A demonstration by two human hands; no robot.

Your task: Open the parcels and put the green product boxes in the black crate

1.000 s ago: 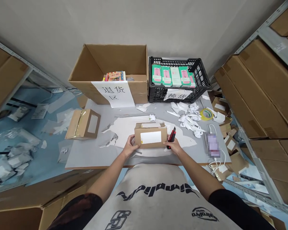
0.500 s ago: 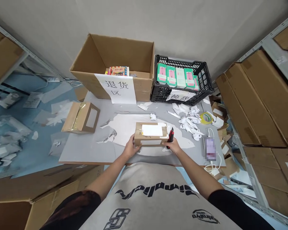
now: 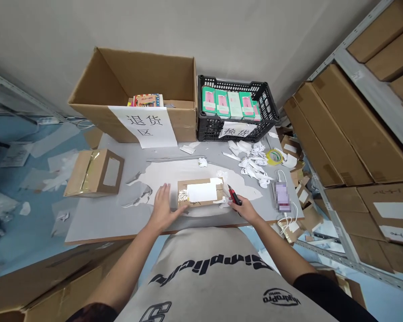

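A small cardboard box (image 3: 184, 200) with a white label (image 3: 203, 192) on top lies on the table in front of me. Beside its left end is my left hand (image 3: 164, 210), fingers spread, the thumb reaching the box's near edge. My right hand (image 3: 243, 209) grips a red and black utility knife (image 3: 234, 195) just off the box's right end, its tip pointing away from me. Clear tape and torn label paper hang at that right end. Beneath the box spreads a worn whitish patch (image 3: 168, 172) of the tabletop.
A large open carton (image 3: 184, 123) with a paper sign and a black crate (image 3: 208, 129) of green-and-pink boxes stand at the back. A taped box (image 3: 83, 176) sits left. Crumpled paper (image 3: 255, 165), a tape roll (image 3: 274, 156) and a charging phone (image 3: 282, 197) lie right.
The box has been set down, its top now tipped up toward my view. My left hand has let go and spread open; my right hand, still holding the knife, has come away from the box.
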